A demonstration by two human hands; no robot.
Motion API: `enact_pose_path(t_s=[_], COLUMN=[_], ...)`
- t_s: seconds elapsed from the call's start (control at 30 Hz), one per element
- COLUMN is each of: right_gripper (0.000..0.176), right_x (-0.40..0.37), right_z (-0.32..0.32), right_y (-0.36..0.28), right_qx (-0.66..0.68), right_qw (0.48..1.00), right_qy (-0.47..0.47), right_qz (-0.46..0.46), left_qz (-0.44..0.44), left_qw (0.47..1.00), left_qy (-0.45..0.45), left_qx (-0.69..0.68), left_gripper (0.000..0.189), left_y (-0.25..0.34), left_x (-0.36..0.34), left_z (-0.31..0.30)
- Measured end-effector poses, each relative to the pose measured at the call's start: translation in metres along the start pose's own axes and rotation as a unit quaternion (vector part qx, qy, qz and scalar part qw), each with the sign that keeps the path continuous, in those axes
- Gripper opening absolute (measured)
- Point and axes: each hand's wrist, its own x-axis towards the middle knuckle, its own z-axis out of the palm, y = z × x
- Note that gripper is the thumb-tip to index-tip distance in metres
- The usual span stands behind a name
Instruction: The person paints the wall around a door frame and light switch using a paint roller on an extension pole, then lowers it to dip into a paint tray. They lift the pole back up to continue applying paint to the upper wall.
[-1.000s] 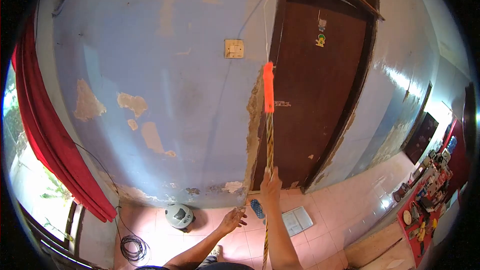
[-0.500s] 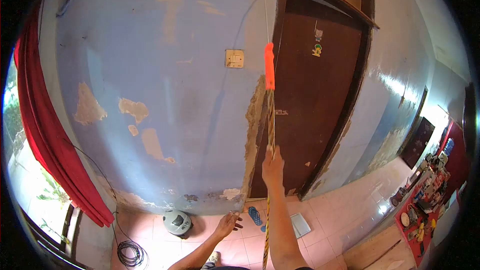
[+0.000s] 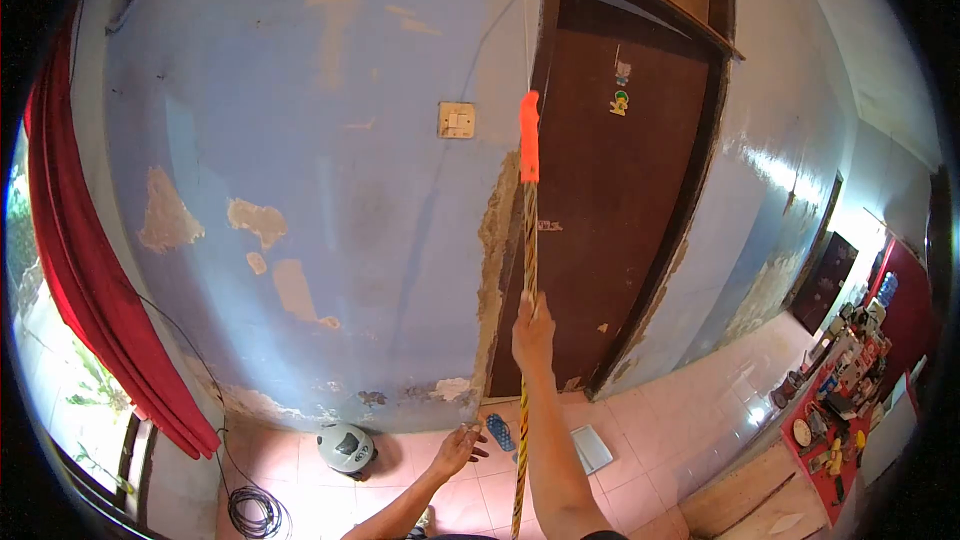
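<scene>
So the right hand (image 3: 534,330) has its fingers clamped round a yellow-and-black striped pole (image 3: 530,225), which stands nearly upright in front of the person. It's got a bright orange sleeve (image 3: 530,140) up top, with a thin rod (image 3: 529,50) poking out above that, and it lines up with the left edge of the brown door (image 3: 620,170). The left hand (image 3: 456,452) is off to the pole's left, not touching it, fingers a bit curled and apart. Down on the pink tiled floor (image 3: 400,451) there's a grey helmet (image 3: 345,448), blue footwear (image 3: 499,431) and a whitish tray (image 3: 593,448).
</scene>
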Motion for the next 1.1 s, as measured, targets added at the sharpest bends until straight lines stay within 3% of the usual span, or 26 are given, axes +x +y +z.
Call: enact_pose_path(t_s=[0.13, 0.4, 0.53, 0.6, 0.73, 0.83, 1.0, 1.1], right_gripper=[0.049, 0.047, 0.048, 0.051, 0.041, 0.041, 0.038, 0.038], right_x=[0.034, -0.007, 0.020, 0.033, 0.019, 0.011, 0.056, 0.075], right_z=[-0.008, 0.017, -0.007, -0.017, -0.017, -0.020, -0.038, -0.052], right_y=[-0.030, 0.044, -0.023, -0.038, -0.018, -0.031, -0.064, -0.058], right_qx=[0.023, -0.016, 0.043, 0.015, 0.035, 0.051, 0.058, 0.061], right_qw=[0.999, 0.999, 0.995, 0.996, 0.999, 0.998, 0.998, 0.997], right_qy=[-0.032, 0.039, 0.000, -0.050, -0.013, 0.005, 0.025, 0.037], right_qz=[0.020, 0.005, 0.090, 0.068, -0.001, 0.038, -0.020, -0.006], left_qz=[0.013, 0.002, -0.006, -0.003, 0.003, -0.009, -0.001, 0.000], left_qw=[1.000, 0.998, 0.998, 0.999, 0.999, 0.999, 1.000, 0.999], left_qy=[0.009, 0.054, 0.042, 0.029, 0.014, 0.015, 0.015, 0.018], left_qx=[-0.009, -0.033, -0.039, -0.042, -0.034, -0.032, -0.025, -0.037], left_gripper=[0.055, 0.053, 0.054, 0.054, 0.055, 0.055, 0.056, 0.056], left_y=[0.003, 0.001, -0.002, -0.007, -0.002, -0.009, -0.008, -0.004], left_x=[-0.005, -0.010, -0.002, 0.005, 0.000, 0.008, 0.007, 0.002], left_z=[0.000, -0.024, -0.019, -0.012, -0.001, -0.008, -0.016, -0.018])
